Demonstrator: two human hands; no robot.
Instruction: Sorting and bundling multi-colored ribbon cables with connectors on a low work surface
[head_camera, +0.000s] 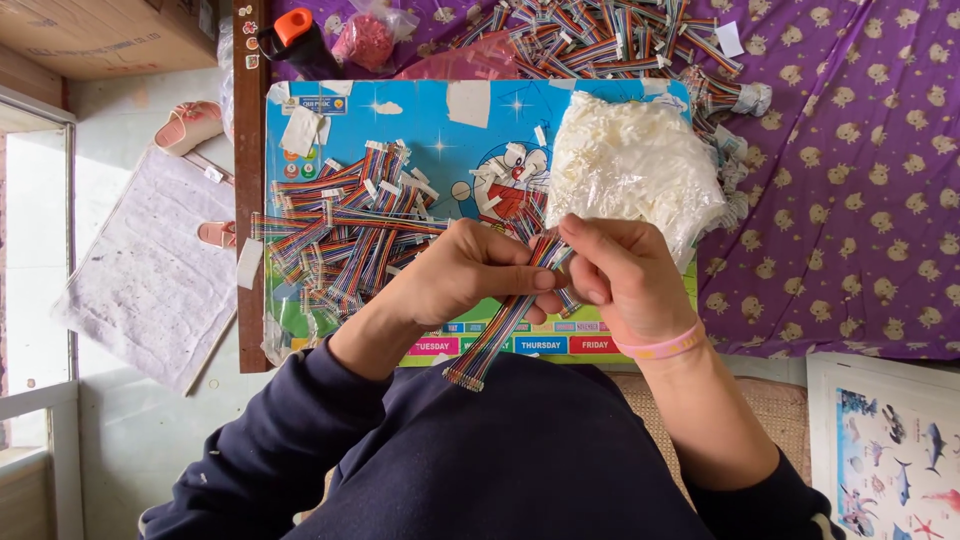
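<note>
Both hands gripped one ribbon cable (505, 322).
L hand (468, 272) & R hand (622, 272) pinched its top end; flat rainbow strip hung toward lap.

Dark navy long-sleeved sweatshirt, soft knit fabric, covers the torso and both arms. Both sleeves are pushed up, leaving the forearms bare from about the elbow down. A few small pale specks show on the left sleeve. A thin pink rubbery wristband (660, 347) circles the right wrist. Left hand (465, 270) and right hand (625, 270) are bare, no gloves, no rings visible.
</note>
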